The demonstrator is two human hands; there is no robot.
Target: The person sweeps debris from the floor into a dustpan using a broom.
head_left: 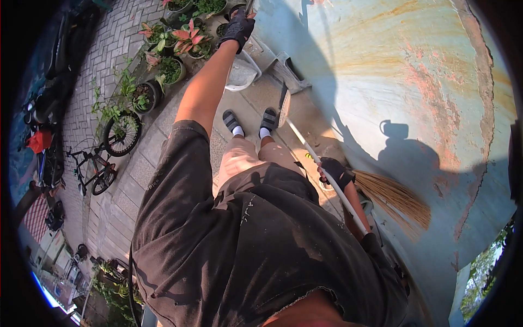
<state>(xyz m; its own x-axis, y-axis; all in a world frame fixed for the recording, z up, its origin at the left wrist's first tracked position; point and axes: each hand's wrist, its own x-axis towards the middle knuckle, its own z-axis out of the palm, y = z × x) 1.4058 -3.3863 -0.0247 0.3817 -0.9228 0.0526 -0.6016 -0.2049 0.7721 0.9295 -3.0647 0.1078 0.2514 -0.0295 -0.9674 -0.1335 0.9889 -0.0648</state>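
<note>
My left hand (pixel 237 28), in a dark fingerless glove, reaches to the top edge near the potted plants. Its fingers are wrapped round a thin metallic rod (pixel 249 6), cut off by the frame. At my right side, my gloved right hand (pixel 335 171) is closed round a long white pole (pixel 309 148). A flat, worn head (pixel 284 109) with a dark edge sits at the pole's far end, beside my right foot. The stick broom (pixel 395 199) fans out behind that hand, bristles toward the wall; its handle is hidden, so whether I grip it too is unclear.
A peeling pale-blue wall (pixel 370 71) rises on the right. Ahead of my feet lie a whitish basin (pixel 239 75) and a grey tray-like container (pixel 289 73). Potted plants (pixel 173 71) line the left, with a bicycle (pixel 98 163) on the paving.
</note>
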